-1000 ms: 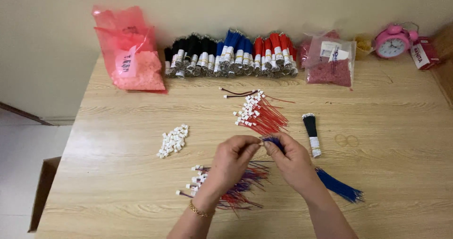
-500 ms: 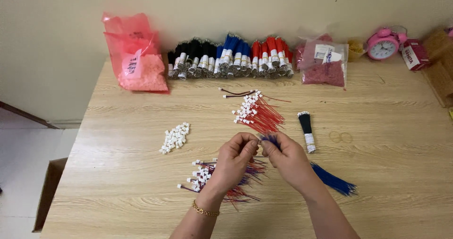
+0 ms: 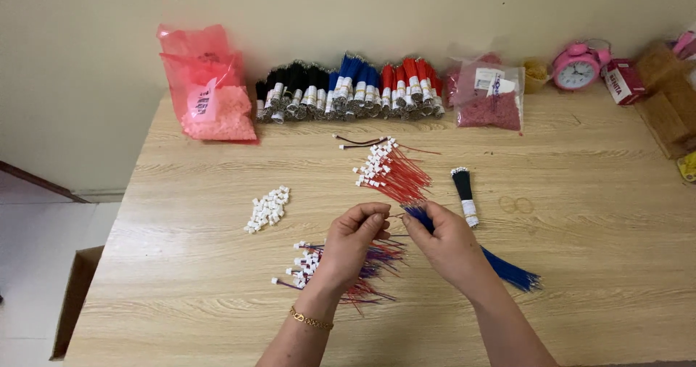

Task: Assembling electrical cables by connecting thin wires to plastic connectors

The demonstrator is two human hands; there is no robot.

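Near centre: left hand [image 3: 355,240] fingers pinch small part; right hand [image 3: 446,240] fingers pinch blue wires [image 3: 507,269].
Done: assembled wire pile [image 3: 341,265].
Left: loose white connectors [image 3: 267,209], red wires [image 3: 391,175].

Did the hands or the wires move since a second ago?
Barely. The left hand and right hand stay close together over the table, the right one still gripping the blue wire bundle. The red wires, white connectors and black bundle lie where they did.

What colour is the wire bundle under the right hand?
Blue wire bundle, right hand; head view.
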